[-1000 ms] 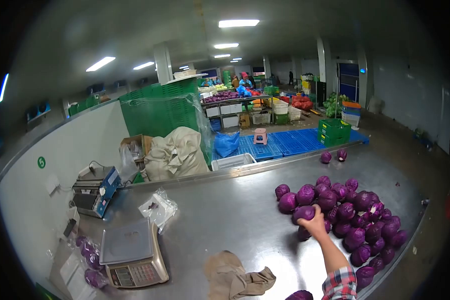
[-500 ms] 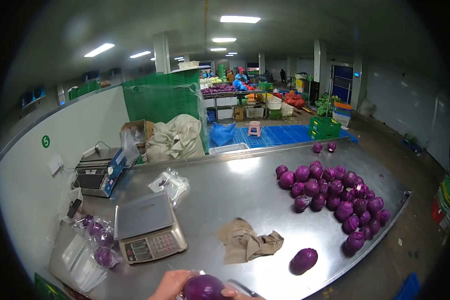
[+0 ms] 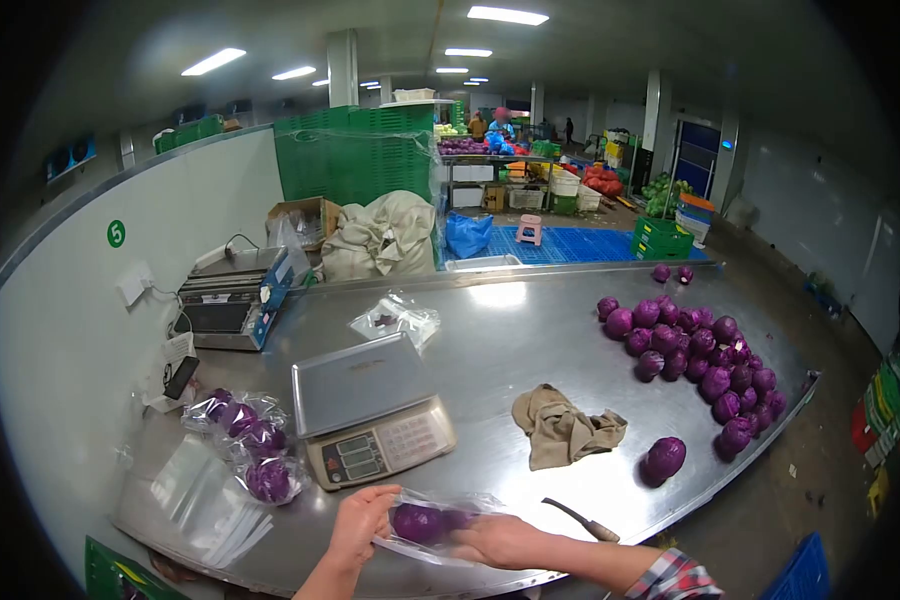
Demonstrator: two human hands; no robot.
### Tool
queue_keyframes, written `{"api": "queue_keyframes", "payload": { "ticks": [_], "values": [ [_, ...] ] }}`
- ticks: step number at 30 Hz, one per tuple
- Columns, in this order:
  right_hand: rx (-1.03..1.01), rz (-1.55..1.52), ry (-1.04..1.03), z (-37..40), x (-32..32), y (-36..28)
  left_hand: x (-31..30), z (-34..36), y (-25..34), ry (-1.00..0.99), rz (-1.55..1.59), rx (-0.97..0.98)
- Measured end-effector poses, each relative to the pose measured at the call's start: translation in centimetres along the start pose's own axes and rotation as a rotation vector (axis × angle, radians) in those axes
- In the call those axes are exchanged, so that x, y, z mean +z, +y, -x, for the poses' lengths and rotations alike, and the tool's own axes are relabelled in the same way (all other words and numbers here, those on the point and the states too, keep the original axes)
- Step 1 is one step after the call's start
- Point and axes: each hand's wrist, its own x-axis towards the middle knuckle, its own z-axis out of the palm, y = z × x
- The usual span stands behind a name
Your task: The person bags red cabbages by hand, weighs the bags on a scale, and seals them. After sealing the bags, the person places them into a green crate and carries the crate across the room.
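At the near edge of the steel table, a red cabbage (image 3: 417, 523) sits inside a clear plastic bag (image 3: 480, 499). My left hand (image 3: 363, 520) is closed, pinching the bag's left edge. My right hand (image 3: 498, 541) grips the cabbage from the right, its fingertips partly hidden by the film. A curved knife with a wooden handle (image 3: 600, 531) lies to the right of my hands. Farther right is a single unwrapped red cabbage (image 3: 664, 460). Bagged cabbages (image 3: 268, 480) and a stack of flat clear bags (image 3: 194, 497) lie on the left.
A scale (image 3: 380, 425) stands beyond my left hand, with a brown cloth (image 3: 567, 428) to its right. Many loose red cabbages (image 3: 715, 381) cover the table's right side. At the back left, a wrapping machine (image 3: 232, 299) sits against the white partition (image 3: 60, 330).
The cabbage, held bare between my hands before, is now in a clear bag. The knife now lies on the table, away from my right hand. The camera view has shifted left.
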Motion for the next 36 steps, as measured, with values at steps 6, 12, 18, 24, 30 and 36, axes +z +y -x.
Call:
{"api": "queue_keyframes", "payload": {
  "ticks": [6, 12, 18, 24, 30, 36],
  "values": [
    [-0.255, 0.432, 0.180, 1.0, 2.9, 3.9, -4.7, -1.0, -2.4, -0.014, -0.277, 0.083],
    [-0.478, 0.286, 0.521, 1.6, -3.7, 3.9, -2.3, 1.8, 1.6, 0.067, -0.378, 0.227],
    [-0.549, 0.366, 0.767, 2.3, -9.6, 2.0, -0.8, 2.6, 5.4, 0.134, -0.195, 0.391],
    [-0.525, 0.304, 0.787, 0.3, -8.7, 5.0, -1.3, 0.0, 3.6, 0.240, -0.198, 0.461],
    [-0.695, 0.221, 0.580, 3.4, -0.2, 4.0, -3.1, 7.8, -3.5, 0.448, -0.281, 0.403],
    [-0.495, -0.189, 0.305, 11.1, 12.8, 2.2, -7.8, 17.3, -19.3, 0.403, -0.119, -0.142]
  ]
}}
